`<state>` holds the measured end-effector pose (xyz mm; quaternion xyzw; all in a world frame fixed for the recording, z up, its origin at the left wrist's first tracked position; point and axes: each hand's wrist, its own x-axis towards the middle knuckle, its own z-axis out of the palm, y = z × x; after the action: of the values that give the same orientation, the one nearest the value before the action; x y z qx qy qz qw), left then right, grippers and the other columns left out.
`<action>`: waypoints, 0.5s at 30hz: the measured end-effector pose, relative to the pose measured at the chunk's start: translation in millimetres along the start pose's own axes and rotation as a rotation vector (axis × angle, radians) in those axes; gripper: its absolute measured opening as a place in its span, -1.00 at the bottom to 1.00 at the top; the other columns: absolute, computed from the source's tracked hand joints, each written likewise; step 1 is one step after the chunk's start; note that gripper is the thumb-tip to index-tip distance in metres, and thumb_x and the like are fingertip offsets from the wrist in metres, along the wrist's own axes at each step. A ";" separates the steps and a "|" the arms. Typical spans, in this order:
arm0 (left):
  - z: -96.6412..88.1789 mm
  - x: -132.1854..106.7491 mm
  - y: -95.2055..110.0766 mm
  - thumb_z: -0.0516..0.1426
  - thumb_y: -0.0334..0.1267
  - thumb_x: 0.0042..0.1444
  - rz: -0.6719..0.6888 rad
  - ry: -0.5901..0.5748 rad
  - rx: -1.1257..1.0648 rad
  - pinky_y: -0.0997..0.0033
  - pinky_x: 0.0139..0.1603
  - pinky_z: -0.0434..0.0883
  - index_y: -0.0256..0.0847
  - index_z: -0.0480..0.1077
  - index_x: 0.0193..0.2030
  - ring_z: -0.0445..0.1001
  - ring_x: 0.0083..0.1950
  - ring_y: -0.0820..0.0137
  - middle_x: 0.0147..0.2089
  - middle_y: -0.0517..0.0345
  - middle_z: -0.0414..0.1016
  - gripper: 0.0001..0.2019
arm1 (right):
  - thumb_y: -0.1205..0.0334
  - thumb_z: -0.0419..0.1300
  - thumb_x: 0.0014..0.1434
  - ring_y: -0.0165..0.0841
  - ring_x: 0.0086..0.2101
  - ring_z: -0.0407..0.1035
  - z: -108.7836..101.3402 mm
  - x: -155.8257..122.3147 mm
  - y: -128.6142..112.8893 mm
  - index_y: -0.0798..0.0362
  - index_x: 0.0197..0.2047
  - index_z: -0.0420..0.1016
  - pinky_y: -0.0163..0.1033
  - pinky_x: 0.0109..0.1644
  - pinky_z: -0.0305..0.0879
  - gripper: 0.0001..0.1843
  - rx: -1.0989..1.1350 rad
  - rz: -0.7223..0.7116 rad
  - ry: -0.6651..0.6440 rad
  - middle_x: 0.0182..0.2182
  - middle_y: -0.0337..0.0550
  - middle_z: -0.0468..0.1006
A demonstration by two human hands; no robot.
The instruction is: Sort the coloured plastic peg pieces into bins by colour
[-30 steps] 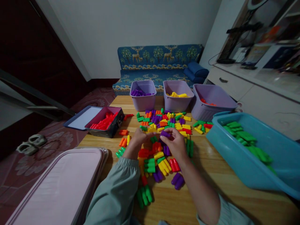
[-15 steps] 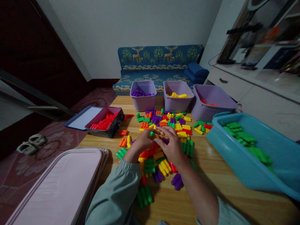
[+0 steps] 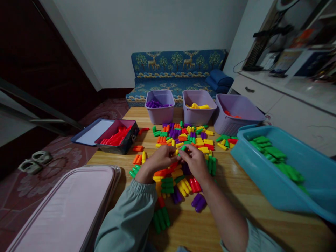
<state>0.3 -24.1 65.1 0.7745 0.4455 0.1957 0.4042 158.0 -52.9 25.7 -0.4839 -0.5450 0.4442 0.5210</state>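
Note:
My left hand (image 3: 163, 157) is closed, with a yellow plastic block (image 3: 176, 152) showing at its fingertips. Opposite it, my right hand (image 3: 194, 160) pinches a green plastic block (image 3: 183, 148). The two blocks meet or nearly meet between the fingers; whether they are joined I cannot tell. Below both hands lies a loose pile of round-ended blocks, among them joined yellow blocks (image 3: 184, 187), green blocks (image 3: 167, 185), red blocks (image 3: 195, 184) and purple blocks (image 3: 199, 202). My fingers hide part of the pile.
Lilac bins hold purple (image 3: 160, 115), yellow (image 3: 197, 117) and red blocks (image 3: 225, 124) at the back. A blue tub (image 3: 265, 182) with green blocks stands right. To the left are an open box (image 3: 112, 148) of red blocks and a pink lid (image 3: 70, 203).
My hands have turned and drawn slightly apart, so the green block now points up at the right fingertips and the yellow one shows beside it. The right fingers have curled in.

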 end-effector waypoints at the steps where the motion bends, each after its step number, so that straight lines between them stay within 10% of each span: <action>1: -1.8 -1.7 2.3 0.14 -0.08 0.03 -0.016 -0.022 0.006 0.46 -0.49 0.01 -0.28 0.35 -0.50 0.08 -0.50 0.51 -0.57 0.31 0.13 -0.72 | -0.01 0.24 0.13 -0.42 -0.48 0.36 1.1 -0.4 0.9 0.06 -0.30 0.46 -0.33 -0.41 0.31 -0.72 0.063 0.038 -0.023 -0.45 -0.24 0.48; 7: -12.7 -8.6 0.1 0.16 -0.05 0.00 -0.090 -0.116 -0.070 0.47 -0.51 0.07 -0.23 0.33 -0.54 0.16 -0.52 0.49 -0.59 0.28 0.22 -0.70 | -0.08 0.22 0.12 -0.44 -0.55 0.27 -7.5 4.9 7.2 0.05 -0.38 0.40 -0.34 -0.45 0.26 -0.66 0.243 0.094 0.211 -0.60 -0.33 0.34; 15: -18.1 0.2 -31.9 0.14 -0.05 0.02 -0.272 0.244 0.006 0.49 -0.50 0.11 -0.21 0.31 -0.50 0.28 -0.52 0.45 -0.58 0.24 0.31 -0.73 | 0.12 0.33 -0.05 -0.30 -0.38 0.42 -61.9 21.2 -0.6 0.07 -0.12 0.54 -0.20 -0.27 0.32 -0.60 -0.753 -0.009 0.166 -0.24 -0.05 0.55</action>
<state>-28.7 -6.9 50.4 0.6790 0.5923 0.2303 0.3675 219.9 -33.3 33.1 -0.6732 -0.6282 0.1701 0.3512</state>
